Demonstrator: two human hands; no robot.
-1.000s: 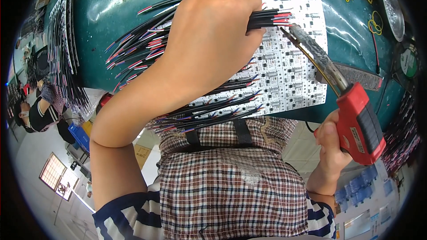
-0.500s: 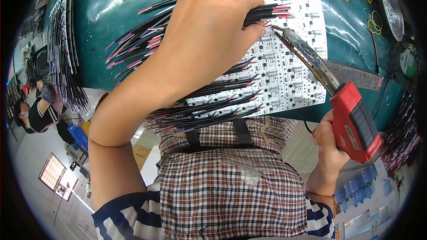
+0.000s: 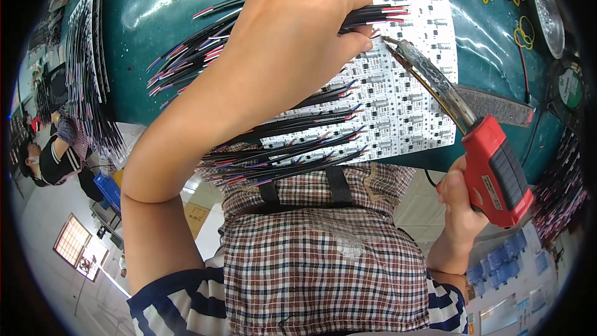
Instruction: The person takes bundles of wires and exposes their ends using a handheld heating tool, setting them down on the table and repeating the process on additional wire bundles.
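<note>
Observed a green bench (image 3: 165,0) spanning the upper view. Found on it a white sheet of circuit boards (image 3: 410,84), with rows of black wires (image 3: 311,119) lying over the left part. Noted a red-handled soldering iron (image 3: 499,171) slanting over the sheet's right side, held in a curled right hand (image 3: 459,204), partly hidden behind it. Saw the left hand (image 3: 305,31) closed around a bundle of black wires (image 3: 374,14) above the sheet, with red and white ends pointing right. Recorded a grey metal bar (image 3: 502,107) beside the sheet. Located the iron's tip (image 3: 387,40) just beside the left thumb (image 3: 356,43); cannot tell whether touching wire.
</note>
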